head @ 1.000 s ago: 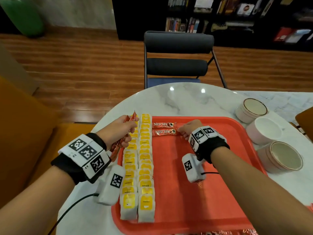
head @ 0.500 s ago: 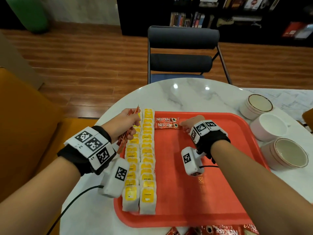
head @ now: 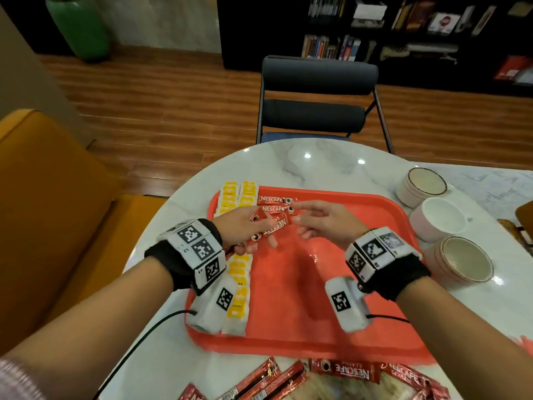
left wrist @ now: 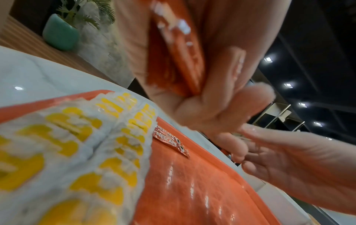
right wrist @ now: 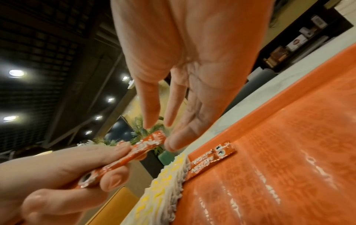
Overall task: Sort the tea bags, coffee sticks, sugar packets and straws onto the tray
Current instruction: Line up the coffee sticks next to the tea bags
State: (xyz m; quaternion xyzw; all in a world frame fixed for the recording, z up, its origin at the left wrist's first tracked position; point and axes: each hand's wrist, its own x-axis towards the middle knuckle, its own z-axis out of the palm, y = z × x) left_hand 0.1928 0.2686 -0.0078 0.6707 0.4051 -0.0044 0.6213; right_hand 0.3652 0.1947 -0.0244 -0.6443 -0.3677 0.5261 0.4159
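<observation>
A red tray [head: 331, 298] lies on the marble table. Two rows of yellow-and-white tea bags [head: 239, 284] run down its left side. Two red Nescafe coffee sticks [head: 274, 200] lie side by side at its far edge. My left hand [head: 251, 229] grips a small bunch of coffee sticks [head: 274, 226] above the tray, fingers curled round them [right wrist: 123, 159]. My right hand [head: 317, 220] is open, fingers straight, its fingertips [right wrist: 169, 144] at the free end of the held sticks. I cannot tell whether they touch.
Several loose coffee sticks [head: 340, 373] lie on the table at the near edge, in front of the tray. Three white cups [head: 438, 217] stand to the right of the tray. A dark chair [head: 317, 99] is across the table, an orange seat [head: 43, 197] at left.
My left hand has swung right, from beside the tea bag rows to over the tray, carrying its sticks. My right hand has lifted off the two laid sticks and opened toward the left hand.
</observation>
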